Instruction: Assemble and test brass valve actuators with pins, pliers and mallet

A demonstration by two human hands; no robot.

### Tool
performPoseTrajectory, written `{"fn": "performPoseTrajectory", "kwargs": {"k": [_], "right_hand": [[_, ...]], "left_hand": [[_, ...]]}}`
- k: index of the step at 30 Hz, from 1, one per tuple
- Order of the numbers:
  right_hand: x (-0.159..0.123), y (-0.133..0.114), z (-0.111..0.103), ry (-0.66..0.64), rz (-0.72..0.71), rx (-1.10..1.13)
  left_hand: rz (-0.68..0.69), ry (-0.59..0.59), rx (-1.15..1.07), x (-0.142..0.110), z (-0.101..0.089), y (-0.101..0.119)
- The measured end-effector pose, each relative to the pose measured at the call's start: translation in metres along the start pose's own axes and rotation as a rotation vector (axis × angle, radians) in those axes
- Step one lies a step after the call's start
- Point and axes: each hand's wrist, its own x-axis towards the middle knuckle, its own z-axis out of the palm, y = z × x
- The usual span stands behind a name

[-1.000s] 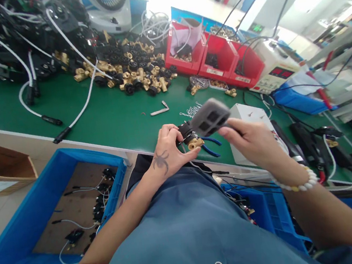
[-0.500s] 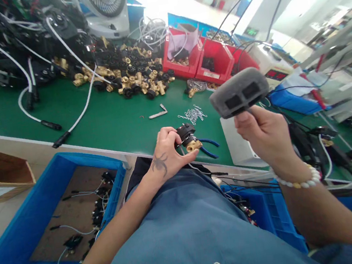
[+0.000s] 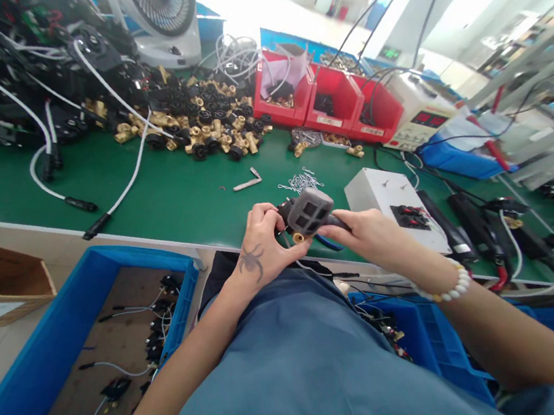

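My left hand (image 3: 267, 236) is closed round a brass valve (image 3: 298, 237) with a black top, low at the green bench's front edge. A white cable trails from this valve. My right hand (image 3: 366, 233) grips the dark handle of a grey mallet (image 3: 310, 210). The mallet's blocky head has dark rectangular recesses and covers most of the valve; I cannot tell whether they touch. Blue-handled pliers (image 3: 330, 241) lie partly hidden beneath the right hand. Just beyond the mallet is a small heap of metal clips (image 3: 303, 182), with a bent metal piece (image 3: 248, 180) to its left.
Many brass and black fittings (image 3: 214, 130) are piled at the back, beside red bins (image 3: 329, 100) and a fan (image 3: 162, 17). A white box (image 3: 378, 190) stands to the right. A blue crate (image 3: 80, 276) holds cabled parts below left.
My right hand has brought the mallet down and to the left, from above the bench onto or just over the valve. My left hand stays nearly in place, still holding the valve.
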Motion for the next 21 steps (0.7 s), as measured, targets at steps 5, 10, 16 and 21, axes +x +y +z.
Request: {"fn": "performPoseTrajectory", "kwargs": {"k": [5, 10, 16, 21], "right_hand": [[-0.001, 0.002, -0.008, 0.180, 0.023, 0.073], [-0.002, 0.001, 0.000, 0.085, 0.049, 0.103], [0.019, -0.002, 0.003, -0.024, 0.137, 0.456], [0.074, -0.020, -0.007, 0.002, 0.309, 1.022]], "left_hand": [[-0.021, -0.011, -0.007, 0.000, -0.001, 0.001], [-0.025, -0.016, -0.016, 0.001, -0.002, 0.003], [-0.058, -0.031, -0.024, 0.001, -0.003, 0.006], [-0.079, -0.065, -0.019, 0.003, -0.003, 0.008]]}}
